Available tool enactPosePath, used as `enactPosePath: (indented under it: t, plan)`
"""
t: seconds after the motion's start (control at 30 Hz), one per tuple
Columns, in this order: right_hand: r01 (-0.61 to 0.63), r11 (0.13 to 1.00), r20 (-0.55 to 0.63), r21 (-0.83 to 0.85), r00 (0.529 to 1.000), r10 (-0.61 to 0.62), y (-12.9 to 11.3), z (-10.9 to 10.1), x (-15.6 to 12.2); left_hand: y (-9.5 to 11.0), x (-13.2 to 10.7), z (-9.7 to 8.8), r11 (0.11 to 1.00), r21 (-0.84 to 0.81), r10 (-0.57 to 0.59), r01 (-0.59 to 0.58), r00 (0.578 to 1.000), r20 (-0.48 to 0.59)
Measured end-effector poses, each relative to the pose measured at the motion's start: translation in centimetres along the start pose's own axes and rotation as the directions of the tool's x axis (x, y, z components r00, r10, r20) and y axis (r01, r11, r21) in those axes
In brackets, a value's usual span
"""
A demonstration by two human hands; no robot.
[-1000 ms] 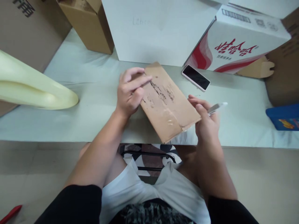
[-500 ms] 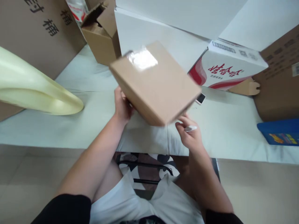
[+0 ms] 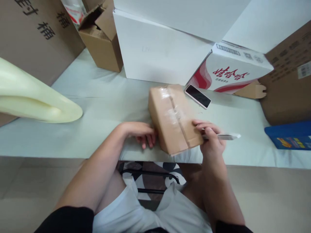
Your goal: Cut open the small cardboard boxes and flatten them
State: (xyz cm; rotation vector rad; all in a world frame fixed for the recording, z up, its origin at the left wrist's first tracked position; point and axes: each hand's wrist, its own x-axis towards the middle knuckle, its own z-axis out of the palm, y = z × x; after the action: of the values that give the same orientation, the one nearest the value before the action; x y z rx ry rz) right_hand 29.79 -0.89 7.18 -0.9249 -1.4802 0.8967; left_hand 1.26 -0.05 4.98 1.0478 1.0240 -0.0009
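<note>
A small brown cardboard box (image 3: 173, 129) rests on the cloth-covered table in front of me, its taped seam facing up. Clear tape shines along the seam. My left hand (image 3: 143, 131) is against the box's left side, fingers loosely bent downward and apart; some fingertips are hidden by the box. In my right hand (image 3: 212, 137) is a slim grey-white utility knife (image 3: 228, 137), pointing out to the right. The fingertips of that hand touch the box's right edge.
A phone (image 3: 198, 96) lies just behind the box. White cartons (image 3: 157, 51) and an open brown box (image 3: 102, 48) stand at the back. A pale yellow curved object (image 3: 48, 100) juts in from the left. At the right is a blue box (image 3: 289, 137).
The cardboard box was tilted up in the air; it has come down onto the table and turned, with its seam now on top. The phone is now fully uncovered.
</note>
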Motion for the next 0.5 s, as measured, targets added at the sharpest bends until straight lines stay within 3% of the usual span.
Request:
enactPosePath:
  t: [0.1,0.17,0.2,0.23,0.27,0.33,0.4,0.43,0.5]
  plan:
    - [-0.028,0.992,0.047,-0.119,0.998,0.034,-0.3,0.6,0.1,-0.7,0.8,-0.5,0.995,0.052,0.099,-0.091,0.979,-0.18]
    - [-0.075,0.974,0.037,-0.213,0.996,0.084,-0.4,0.9,0.2,-1.3,1.3,-1.3,0.974,0.069,0.228,-0.218,0.923,-0.31]
    - [-0.123,0.966,0.034,-0.228,0.99,0.134,-0.4,0.9,0.3,-1.6,1.5,-1.8,0.953,0.09,0.302,-0.29,0.871,-0.389]
    - [-0.183,0.958,0.045,-0.22,0.979,0.198,-0.4,0.9,0.4,-1.8,1.6,-2.2,0.927,0.118,0.366,-0.355,0.792,-0.489]
    - [-0.245,0.948,0.072,-0.202,0.962,0.263,-0.4,0.8,0.5,-2.0,1.7,-2.5,0.897,0.154,0.417,-0.413,0.684,-0.598]
    - [-0.333,0.927,0.139,-0.173,0.923,0.358,-0.4,0.6,0.7,-2.0,1.8,-3.0,0.827,0.234,0.475,-0.51,0.415,-0.776]
    - [-0.346,0.922,0.172,-0.174,0.911,0.375,-0.4,0.4,0.7,-1.7,1.9,-3.0,0.73,0.31,0.516,-0.609,0.194,-0.834]
    - [-0.336,0.923,0.176,-0.187,0.913,0.368,-0.5,0.2,0.7,-1.5,2.0,-3.0,0.665,0.34,0.543,-0.665,0.119,-0.831]
    - [-0.314,0.922,0.191,-0.226,0.914,0.358,-0.8,0.1,0.7,-1.0,2.3,-2.8,0.533,0.371,0.596,-0.76,0.027,-0.802]
